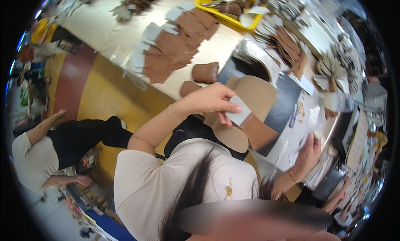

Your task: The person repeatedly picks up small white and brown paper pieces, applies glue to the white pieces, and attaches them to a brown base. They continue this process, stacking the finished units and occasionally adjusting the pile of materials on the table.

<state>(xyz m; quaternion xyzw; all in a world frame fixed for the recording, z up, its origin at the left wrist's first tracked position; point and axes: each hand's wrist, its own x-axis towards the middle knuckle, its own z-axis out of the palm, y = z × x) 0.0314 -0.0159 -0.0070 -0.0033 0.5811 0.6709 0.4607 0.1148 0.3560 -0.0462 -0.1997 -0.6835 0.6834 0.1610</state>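
Note:
My left hand (218,103) is closed on the pale end of a brown leather piece (259,133), thumb on top and fingers folded beneath. A seam line crosses the piece where the pale part meets the brown. Below it lie large tan rounded panels (256,93), partly over a dark board (287,97) at the table's front. My right hand (307,157) is off to the right, its fingertips pinched together around a small whitish thing too blurred to name. Close to the left wrist, small brown curved leather pieces (205,72) rest on the table.
Overlapping brown leather pieces (173,47) with pale ends cover the table's left part. Behind stands a yellow tray (228,17) of parts. Stacked curved pieces (287,47) and fanned pale bundles (333,70) fill the right. Another person (62,151) is at the left.

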